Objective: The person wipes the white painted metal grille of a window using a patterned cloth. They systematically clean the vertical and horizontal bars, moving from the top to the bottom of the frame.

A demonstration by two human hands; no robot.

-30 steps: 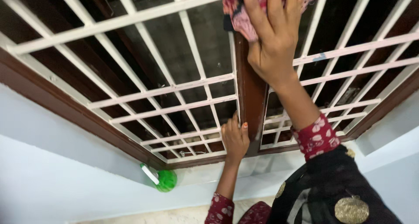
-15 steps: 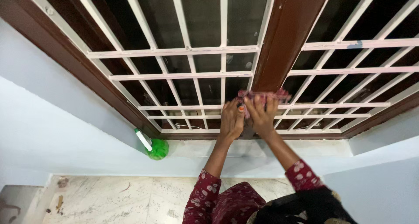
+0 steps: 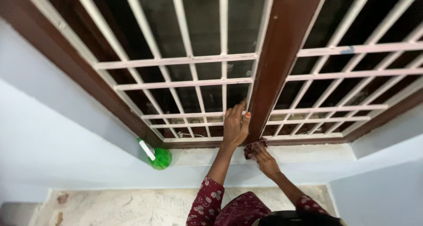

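**Operator:** Both hands sit low in the middle of the frame. From my feed, the left hand (image 3: 235, 127) lies flat against the base of the brown wooden post (image 3: 282, 63), fingers spread and laid on the wood and the nearest bar, holding nothing. The right hand (image 3: 265, 161) is just below it and to the right, with its grip clamped on a dark red cloth (image 3: 254, 146).

**Second:** Where's the cloth exactly?

**Operator:** At the foot of the post, pressed where the post meets the pale sill (image 3: 308, 153). It's bunched up, so I can't give it a long axis, and the fingers cover much of it.

**Second:** And the post?

**Operator:** Its long axis runs from the lower middle of the frame up to the top edge, leaning a little right, and its upper end is cut off. White window bars (image 3: 176, 61) fill both sides; behind them it's dark and I can't make anything out.

**Second:** Any containers?

**Operator:** One green spray bottle (image 3: 155, 155), left of the hands on the sill by the frame's corner, its white nozzle pointing to the upper left. I can't tell how full it is. Patterned red sleeves are cut off at the bottom edge, above a speckled floor (image 3: 123, 206).
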